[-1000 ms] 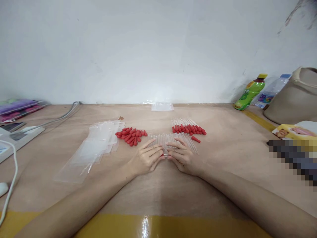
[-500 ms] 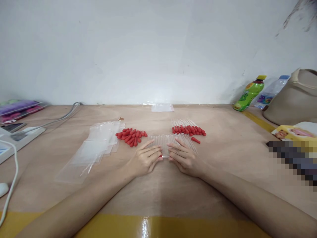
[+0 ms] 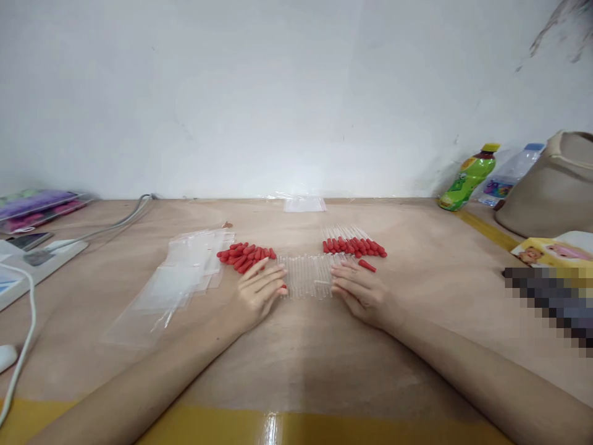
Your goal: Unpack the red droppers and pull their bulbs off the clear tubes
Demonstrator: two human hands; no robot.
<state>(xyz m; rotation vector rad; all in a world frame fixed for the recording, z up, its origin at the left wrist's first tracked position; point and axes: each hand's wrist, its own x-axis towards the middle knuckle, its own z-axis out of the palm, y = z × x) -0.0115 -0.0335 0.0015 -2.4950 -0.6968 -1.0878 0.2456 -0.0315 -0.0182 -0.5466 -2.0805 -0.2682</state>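
A row of clear thin tubes (image 3: 303, 275) lies side by side between my hands. My left hand (image 3: 254, 295) rests at the row's left end, fingers stretched; a bit of a red rubber bulb (image 3: 283, 287) shows between its fingertips and thumb. At the right end, my right hand (image 3: 364, 292) lies with fingers extended against the tubes. A short whitish piece (image 3: 322, 282) crosses the tubes beside its fingertips. Behind my left hand is a pile of red rubber bulbs (image 3: 245, 252). Droppers with red bulbs (image 3: 354, 245) lie behind my right hand, with one loose red bulb (image 3: 367, 266) nearer.
Clear plastic bags (image 3: 180, 272) overlap on the left. Another bag (image 3: 304, 204) lies by the wall. A power strip (image 3: 55, 259) with cables is far left. A green bottle (image 3: 469, 179), a clear bottle (image 3: 512, 176) and a beige bag (image 3: 551, 191) stand right.
My hands have moved apart, the left one leftward and the right one slightly rightward, uncovering more of the tubes. The red bulb moved along with my left fingers.
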